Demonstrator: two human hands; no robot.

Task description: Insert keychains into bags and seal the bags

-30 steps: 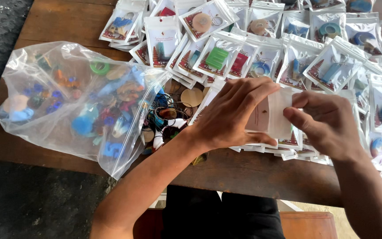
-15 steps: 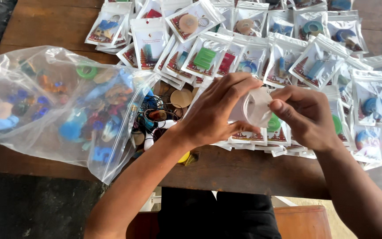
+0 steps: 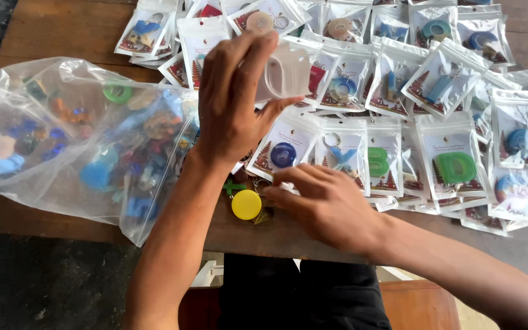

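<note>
While left hand (image 3: 230,104) grips an empty clear pouch (image 3: 285,73) aloft — right hand (image 3: 322,205), fingers curled, touches loose keychains (image 3: 247,203) near the table (image 3: 50,30) front edge.

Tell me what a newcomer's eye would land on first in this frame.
Probably the left hand, raised mid-frame and gripping a small empty clear pouch above the wooden table. Next, the big clear plastic bag of colourful pieces at left, and the spread of packaged keychains covering the right side. The right hand reaches toward a yellow round disc near the table's front edge.
</note>
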